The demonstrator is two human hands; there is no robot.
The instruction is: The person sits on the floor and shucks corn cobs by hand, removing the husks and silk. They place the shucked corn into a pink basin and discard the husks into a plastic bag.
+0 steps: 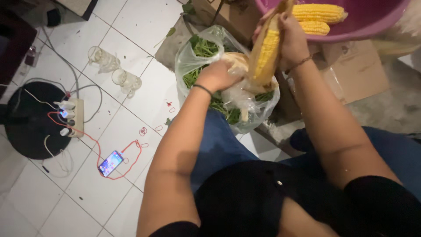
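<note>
Gripping a half-husked corn cob [264,55] upright, my right hand [291,39] has its fingers wrapped round the top to steady it. My left hand [217,75] is clenched on husk at the base, over the clear plastic bag [245,109] catching scraps. Above my fingers, the pink basin [372,24] holds stripped cobs [316,13].

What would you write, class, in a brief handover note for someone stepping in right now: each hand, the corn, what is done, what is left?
Right hand: grips the corn cob, held upright, kernels partly bared.
Left hand: on the husk at the cob's base, over the clear plastic bag of greens and husk.
Done: two bare cobs lie in the pink basin.
Left: husk remains on the held cob.
</note>
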